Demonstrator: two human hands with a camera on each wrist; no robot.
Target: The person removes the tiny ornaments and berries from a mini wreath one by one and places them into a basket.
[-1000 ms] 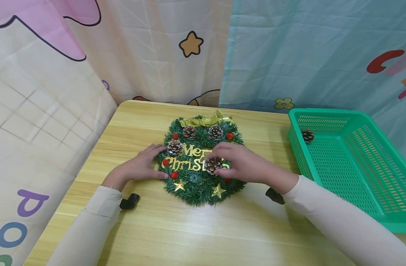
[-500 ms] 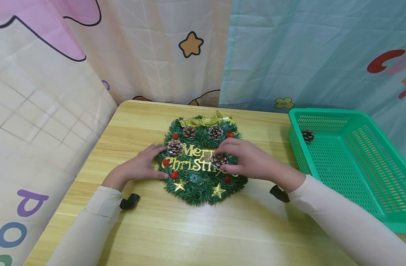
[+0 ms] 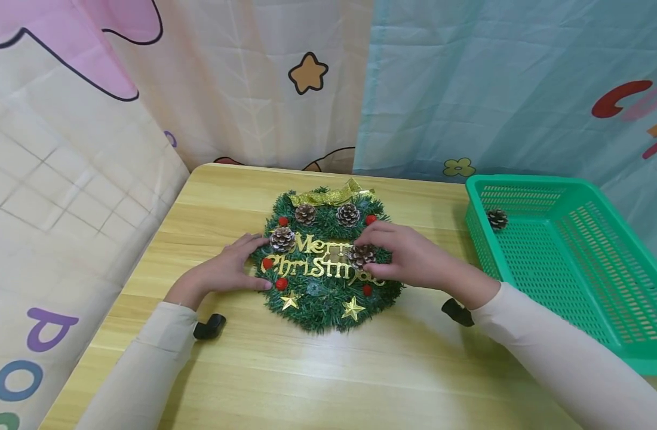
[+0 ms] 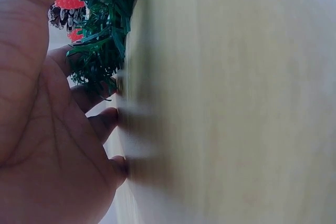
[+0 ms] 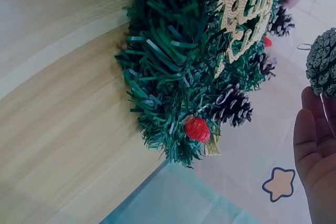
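A green wreath (image 3: 323, 307) with gold "Merry Christmas" lettering, red berries, gold stars and a gold ribbon (image 3: 328, 196) lies flat on the table. Three pinecones sit on it, two near the ribbon and one pinecone (image 3: 282, 238) at its left. My left hand (image 3: 226, 269) rests at the wreath's left edge, fingers spread, fingertips on the table in the left wrist view. My right hand (image 3: 414, 257) pinches another pinecone (image 3: 361, 256) over the right end of the lettering; the right wrist view shows this pinecone (image 5: 323, 62) raised off the greenery, with a small wire loop.
A green basket (image 3: 495, 251) stands at the right of the table (image 3: 307, 382), with one pinecone (image 3: 497, 219) in its back left corner. Printed curtains (image 3: 253, 89) hang behind and to the left of the table. Black pieces show beside both wrists.
My right hand has moved a little to the right and slightly back with its pinecone, uncovering more of the lettering. The left hand stays in place.
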